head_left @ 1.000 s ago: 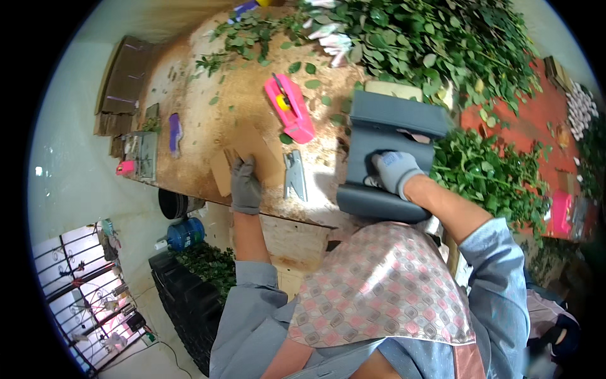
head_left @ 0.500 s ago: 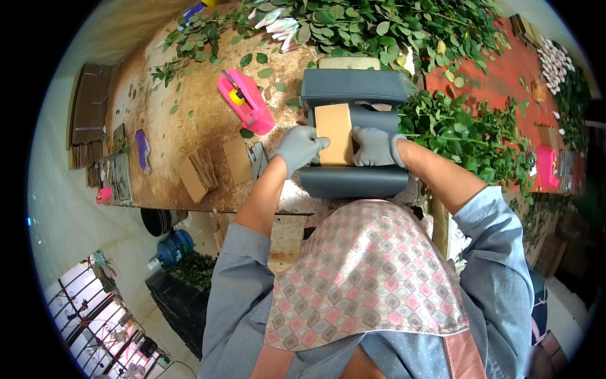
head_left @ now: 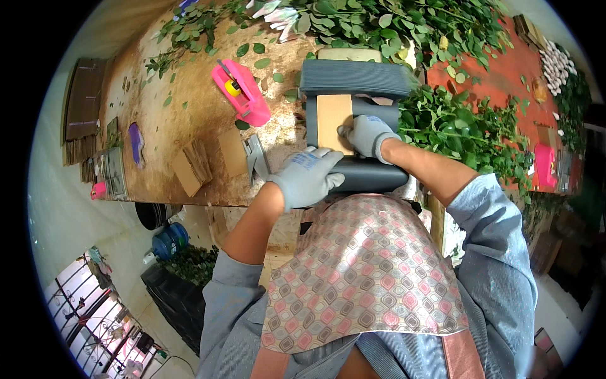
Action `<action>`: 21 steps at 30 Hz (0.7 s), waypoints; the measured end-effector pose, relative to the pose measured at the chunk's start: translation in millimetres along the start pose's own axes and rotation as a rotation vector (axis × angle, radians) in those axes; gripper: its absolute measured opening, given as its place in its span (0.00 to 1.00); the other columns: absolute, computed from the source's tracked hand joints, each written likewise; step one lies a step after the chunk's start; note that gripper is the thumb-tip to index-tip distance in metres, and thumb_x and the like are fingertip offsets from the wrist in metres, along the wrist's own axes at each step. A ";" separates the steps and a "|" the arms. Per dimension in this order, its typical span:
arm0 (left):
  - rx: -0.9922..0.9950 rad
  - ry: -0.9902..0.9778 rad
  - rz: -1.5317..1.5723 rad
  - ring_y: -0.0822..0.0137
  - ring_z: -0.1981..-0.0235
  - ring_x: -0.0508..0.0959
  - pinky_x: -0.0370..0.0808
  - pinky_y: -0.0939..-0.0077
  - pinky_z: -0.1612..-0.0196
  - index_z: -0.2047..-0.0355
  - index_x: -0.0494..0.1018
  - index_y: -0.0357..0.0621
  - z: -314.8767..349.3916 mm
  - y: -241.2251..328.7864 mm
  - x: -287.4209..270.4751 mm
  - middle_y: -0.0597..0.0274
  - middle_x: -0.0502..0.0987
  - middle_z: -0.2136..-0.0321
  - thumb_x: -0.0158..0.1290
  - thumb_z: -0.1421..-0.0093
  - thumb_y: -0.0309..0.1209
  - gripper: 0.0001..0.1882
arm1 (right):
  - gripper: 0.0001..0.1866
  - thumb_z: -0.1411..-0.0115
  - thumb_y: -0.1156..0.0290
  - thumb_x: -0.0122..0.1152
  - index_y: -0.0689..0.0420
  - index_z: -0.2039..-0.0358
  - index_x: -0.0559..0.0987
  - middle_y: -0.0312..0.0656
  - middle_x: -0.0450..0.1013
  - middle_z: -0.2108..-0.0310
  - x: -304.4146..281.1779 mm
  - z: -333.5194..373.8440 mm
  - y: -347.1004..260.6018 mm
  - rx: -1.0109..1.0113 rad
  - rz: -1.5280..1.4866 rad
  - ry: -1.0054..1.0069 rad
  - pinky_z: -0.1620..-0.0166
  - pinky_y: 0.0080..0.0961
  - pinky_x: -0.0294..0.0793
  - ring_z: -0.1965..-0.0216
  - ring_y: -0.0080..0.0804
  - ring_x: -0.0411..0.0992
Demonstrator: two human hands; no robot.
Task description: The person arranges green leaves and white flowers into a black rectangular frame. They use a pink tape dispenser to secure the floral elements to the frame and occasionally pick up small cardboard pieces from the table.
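A flat tan cardboard piece (head_left: pixel 334 120) lies upright in my view on a dark grey padded stand (head_left: pixel 355 77), between its ribbed far bar and its smooth near roll. My left hand (head_left: pixel 306 174), in a grey glove, rests at the near roll by the cardboard's lower edge, fingers stretched and thumb apart. My right hand (head_left: pixel 368 136), gloved alike, is closed over the cardboard's right side, its fingers curled and one fingertip touching the board. Whatever may be inside those curled fingers is hidden.
Left of the stand are a pink tape dispenser (head_left: pixel 243 93), a grey metal tool (head_left: pixel 255 158) and stacked cardboard pieces (head_left: pixel 192 167). Leafy green stems (head_left: pixel 391 25) cover the far side, with more stems (head_left: pixel 454 129) close on the right. A purple glove (head_left: pixel 136 144) lies far left.
My left hand has left the cardboard's left edge and moved nearer, onto the near roll. My right hand has shifted up and inward over the cardboard.
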State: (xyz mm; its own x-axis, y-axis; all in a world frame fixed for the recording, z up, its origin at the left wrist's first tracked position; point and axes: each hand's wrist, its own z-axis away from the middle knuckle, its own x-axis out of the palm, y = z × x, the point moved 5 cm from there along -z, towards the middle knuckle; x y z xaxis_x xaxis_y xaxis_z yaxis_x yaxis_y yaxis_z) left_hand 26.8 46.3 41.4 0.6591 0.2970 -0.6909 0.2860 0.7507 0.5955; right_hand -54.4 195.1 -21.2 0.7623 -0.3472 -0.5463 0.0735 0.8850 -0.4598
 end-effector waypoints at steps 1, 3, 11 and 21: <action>-0.030 0.010 -0.064 0.43 0.45 0.75 0.72 0.52 0.43 0.39 0.68 0.41 -0.4 1.9 2.6 0.45 0.75 0.46 0.52 0.32 0.41 0.25 | 0.24 0.31 0.50 0.51 0.57 0.58 0.86 0.53 0.82 0.65 -0.2 -1.3 -0.3 -0.033 0.055 0.048 0.53 0.43 0.78 0.61 0.53 0.81; -0.052 -0.071 -0.104 0.43 0.46 0.76 0.72 0.51 0.44 0.42 0.70 0.41 -11.0 -3.0 6.3 0.45 0.76 0.47 0.52 0.32 0.41 0.23 | 0.25 0.31 0.50 0.50 0.57 0.56 0.85 0.53 0.82 0.62 -0.1 0.7 -2.3 -0.097 0.167 0.140 0.54 0.42 0.79 0.59 0.51 0.81; -0.115 -0.071 -0.256 0.45 0.53 0.81 0.77 0.49 0.52 0.55 0.75 0.42 -20.2 0.1 14.5 0.47 0.82 0.58 0.51 0.40 0.29 0.13 | 0.13 0.37 0.67 0.54 0.53 0.53 0.78 0.49 0.76 0.53 2.3 16.5 -45.2 -0.407 0.729 0.489 0.48 0.46 0.75 0.51 0.48 0.76; -0.085 -0.041 -0.236 0.45 0.55 0.83 0.79 0.54 0.52 0.62 0.82 0.39 -21.8 10.0 12.0 0.43 0.83 0.60 0.51 0.44 0.27 0.13 | 0.28 0.38 0.67 0.56 0.50 0.36 0.71 0.47 0.63 0.33 14.3 6.3 -27.1 -0.556 0.683 0.512 0.34 0.43 0.62 0.32 0.49 0.61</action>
State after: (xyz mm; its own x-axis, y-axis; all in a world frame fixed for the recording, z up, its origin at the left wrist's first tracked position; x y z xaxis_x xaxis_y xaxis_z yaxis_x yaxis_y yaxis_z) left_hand 22.4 70.2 30.1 0.6091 0.0844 -0.7886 0.3769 0.8440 0.3816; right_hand -41.4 168.1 -12.1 0.1535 -0.0284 -0.9877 -0.6829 0.7194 -0.1268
